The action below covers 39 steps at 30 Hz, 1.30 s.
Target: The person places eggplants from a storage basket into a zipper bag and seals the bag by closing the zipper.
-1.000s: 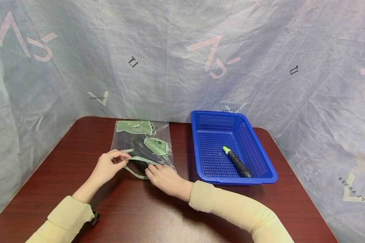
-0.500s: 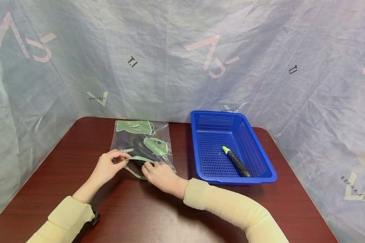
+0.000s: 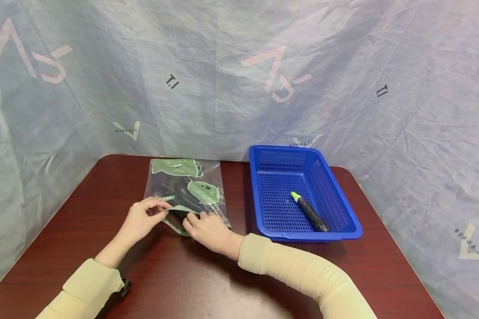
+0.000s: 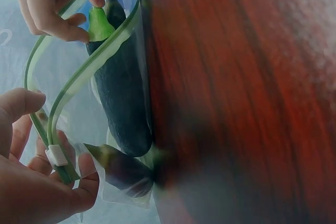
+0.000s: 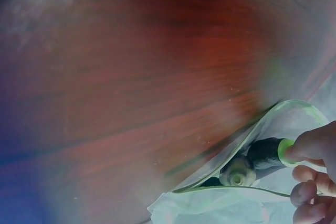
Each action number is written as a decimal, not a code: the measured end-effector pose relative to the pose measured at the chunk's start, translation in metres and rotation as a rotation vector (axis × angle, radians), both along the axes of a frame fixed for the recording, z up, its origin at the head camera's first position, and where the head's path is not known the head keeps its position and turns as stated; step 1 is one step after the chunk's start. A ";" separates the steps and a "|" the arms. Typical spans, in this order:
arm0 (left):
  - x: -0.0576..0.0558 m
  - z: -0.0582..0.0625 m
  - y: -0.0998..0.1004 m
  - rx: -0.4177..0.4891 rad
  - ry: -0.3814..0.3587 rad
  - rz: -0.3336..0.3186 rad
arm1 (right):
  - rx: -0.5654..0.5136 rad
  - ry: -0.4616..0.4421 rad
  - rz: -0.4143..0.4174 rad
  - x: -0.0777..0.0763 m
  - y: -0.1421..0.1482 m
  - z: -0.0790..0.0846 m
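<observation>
A clear zip bag (image 3: 203, 190) with green cartoon prints lies on the table, its mouth spread toward the near side. My left hand (image 3: 143, 219) pinches the left end of the green zip edge, by the white slider (image 4: 56, 155). At the mouth, the right hand (image 3: 211, 232) grips the bright green cap of a long dark eggplant (image 4: 121, 98) with thumb and fingertips. Most of that eggplant is inside the bag. Other dark vegetables share the bag, among them one with a pointed greenish tip (image 4: 121, 170) and one whose pale round end (image 5: 238, 176) faces the opening.
To the right stands a blue perforated basket (image 3: 257, 195). Another dark eggplant (image 3: 312, 215) with a light green cap lies in it. Grey printed cloth (image 3: 207, 110) hangs behind the reddish-brown table (image 3: 191, 279) and along its sides.
My right hand has shifted slightly left along the bag's mouth, toward the left hand. The left hand keeps its place at the zip edge. The basket stays put.
</observation>
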<state>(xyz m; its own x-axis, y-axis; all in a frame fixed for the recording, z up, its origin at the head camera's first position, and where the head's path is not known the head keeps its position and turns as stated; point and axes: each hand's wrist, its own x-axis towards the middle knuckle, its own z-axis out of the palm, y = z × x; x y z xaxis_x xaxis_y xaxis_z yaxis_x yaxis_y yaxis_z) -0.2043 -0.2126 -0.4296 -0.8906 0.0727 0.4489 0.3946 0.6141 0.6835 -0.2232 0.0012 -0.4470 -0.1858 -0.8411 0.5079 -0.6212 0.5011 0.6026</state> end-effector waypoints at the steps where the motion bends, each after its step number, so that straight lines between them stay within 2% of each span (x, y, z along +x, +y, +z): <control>1: 0.001 0.001 0.001 0.001 0.000 0.002 | 0.006 -0.010 -0.002 0.000 0.000 -0.001; 8: 0.015 0.020 0.009 0.000 0.001 0.009 | 0.058 -0.124 -0.028 0.003 0.008 -0.003; 11: 0.017 0.024 0.010 0.000 0.000 0.006 | 0.058 -0.149 -0.038 0.006 0.014 0.000; 17: 0.016 0.023 0.010 0.007 0.004 0.001 | 0.050 -0.219 -0.030 0.012 0.025 0.010; 24: 0.017 0.023 0.010 0.003 -0.004 0.006 | 0.104 -0.335 -0.063 0.022 0.036 0.025; 32: 0.016 0.024 0.011 0.015 -0.002 0.002 | 0.160 -0.381 -0.044 0.027 0.050 0.042; 39: 0.017 0.024 0.011 0.006 -0.008 0.008 | 0.176 -0.425 -0.052 0.026 0.063 0.064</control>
<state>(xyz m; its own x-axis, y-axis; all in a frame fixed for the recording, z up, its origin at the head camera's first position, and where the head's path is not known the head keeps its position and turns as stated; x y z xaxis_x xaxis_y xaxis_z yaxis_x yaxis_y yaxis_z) -0.1876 -0.2019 -0.4052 -0.8946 0.0628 0.4424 0.3842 0.6136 0.6899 -0.1975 0.0639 -0.3831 -0.3909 -0.8918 0.2279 -0.8081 0.4510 0.3789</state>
